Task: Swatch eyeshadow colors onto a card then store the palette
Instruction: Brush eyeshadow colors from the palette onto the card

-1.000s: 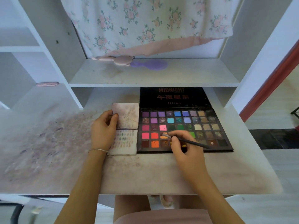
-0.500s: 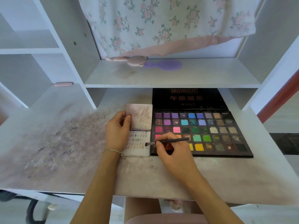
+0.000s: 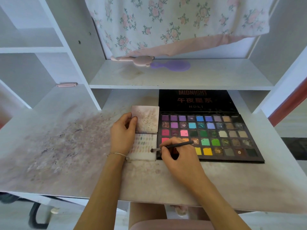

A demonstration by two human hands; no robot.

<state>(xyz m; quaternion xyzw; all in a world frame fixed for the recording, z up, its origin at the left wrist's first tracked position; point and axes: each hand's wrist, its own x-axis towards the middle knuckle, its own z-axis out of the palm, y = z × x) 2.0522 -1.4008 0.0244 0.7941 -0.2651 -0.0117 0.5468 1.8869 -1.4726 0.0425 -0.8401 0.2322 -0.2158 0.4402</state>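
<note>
1. Desk (image 3: pixel 66 155): stained with smudged pigment on its left part. Same as in both earlier frames.
2. Left hand (image 3: pixel 122 133): rests on the left edge of the card (image 3: pixel 144 146), thumb and fingers curled and pinching the upper leaf near its lower left corner. Grip and place unchanged from a second ago; the card has not shifted against the palette.
3. Card: lies flat, touching the left side of the palette (image 3: pixel 209 135). Lower leaf carries rows of small swatches; bottom strip is bare.
4. Brush (image 3: pixel 171 146): tip now sits at the right end of the lowest swatch row. A second ago the tip was in a pan in the palette's lower left; half a second ago it was over the card's right edge. Judgement: colour loaded, swatch stroke in hand.
5. Right hand (image 3: pixel 176 156): fingers pinch the brush like a pen, heel over the palette's front left corner. It has travelled left from the pans.
6. Palette: open, lid laid back under the shelf (image 3: pixel 166 77). Storing not yet begun.
</note>
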